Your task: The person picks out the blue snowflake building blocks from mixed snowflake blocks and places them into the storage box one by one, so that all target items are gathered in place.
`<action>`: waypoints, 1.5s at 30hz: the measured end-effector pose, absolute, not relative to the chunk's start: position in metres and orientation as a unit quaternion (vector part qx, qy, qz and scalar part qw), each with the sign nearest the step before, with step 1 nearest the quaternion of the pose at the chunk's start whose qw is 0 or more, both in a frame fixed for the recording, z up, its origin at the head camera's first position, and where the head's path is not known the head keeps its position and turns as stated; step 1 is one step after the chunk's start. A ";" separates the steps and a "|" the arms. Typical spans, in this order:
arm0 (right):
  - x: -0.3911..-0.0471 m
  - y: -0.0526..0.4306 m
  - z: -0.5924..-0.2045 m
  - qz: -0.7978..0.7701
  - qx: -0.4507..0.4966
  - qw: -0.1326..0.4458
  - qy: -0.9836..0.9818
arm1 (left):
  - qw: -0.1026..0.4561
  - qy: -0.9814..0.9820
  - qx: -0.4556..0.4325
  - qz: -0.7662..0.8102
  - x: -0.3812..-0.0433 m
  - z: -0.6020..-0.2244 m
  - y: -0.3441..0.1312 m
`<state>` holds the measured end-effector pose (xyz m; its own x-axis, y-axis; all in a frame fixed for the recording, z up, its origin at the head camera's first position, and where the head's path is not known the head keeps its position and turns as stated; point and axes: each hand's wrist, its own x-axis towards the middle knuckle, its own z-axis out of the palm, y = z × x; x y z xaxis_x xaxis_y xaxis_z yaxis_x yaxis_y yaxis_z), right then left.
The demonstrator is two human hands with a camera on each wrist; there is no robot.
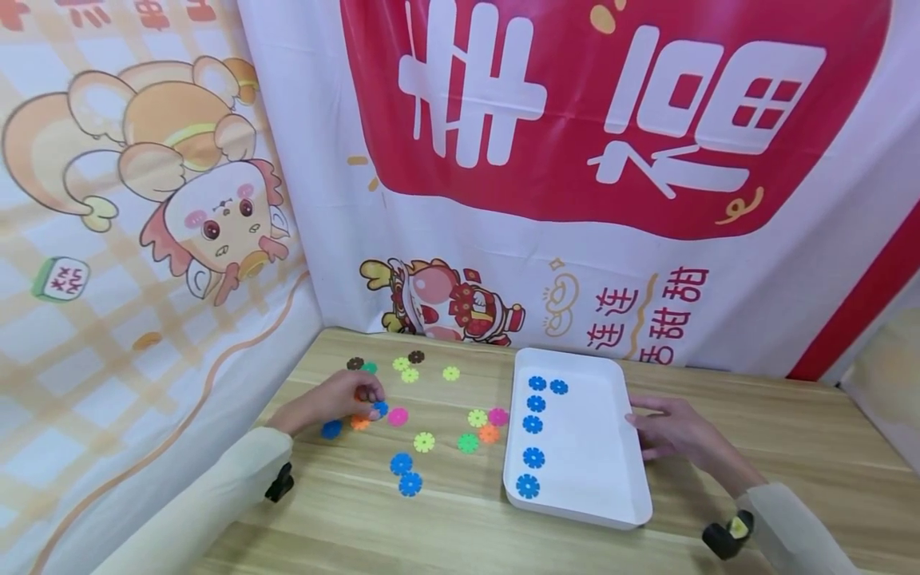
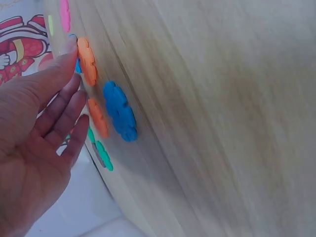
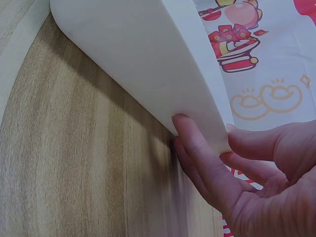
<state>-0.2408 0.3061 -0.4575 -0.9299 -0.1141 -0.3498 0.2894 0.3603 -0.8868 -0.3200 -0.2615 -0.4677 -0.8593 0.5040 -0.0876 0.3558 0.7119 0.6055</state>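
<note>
At the left side of the table my left hand (image 1: pixel 338 402) pinches a blue snowflake disc (image 1: pixel 381 408) between thumb and fingertips. In the left wrist view that disc is mostly hidden behind the thumb. Close under the hand lie an orange disc (image 1: pixel 359 423) and another blue disc (image 2: pixel 120 111). My right hand (image 1: pixel 674 431) grips the right side of a white tray (image 1: pixel 589 447). In the right wrist view its thumb is at the rim, with fingers against the outer wall. Several blue discs (image 1: pixel 533 424) form a rough column along the tray's left side.
Loose discs lie left of the tray: two blue (image 1: pixel 406 473), pink (image 1: pixel 398 416), a green one (image 1: pixel 468 442), several yellow-green (image 1: pixel 425 442), and brown ones (image 1: pixel 416 357) at the back. Printed cloth (image 1: pixel 460 208) hangs behind the wooden table (image 1: pixel 431 535) and on its left.
</note>
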 end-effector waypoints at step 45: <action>-0.238 0.305 -0.455 -0.572 0.065 0.179 0.798 | 0.097 0.827 0.252 0.493 -0.319 -0.430 -0.143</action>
<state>-0.2383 0.3046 -0.4548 -0.9274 -0.1022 -0.3598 0.3081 0.3368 -0.8897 -0.3189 -0.1432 -0.4302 -0.8542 0.5124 0.0880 0.3209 0.3863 0.8648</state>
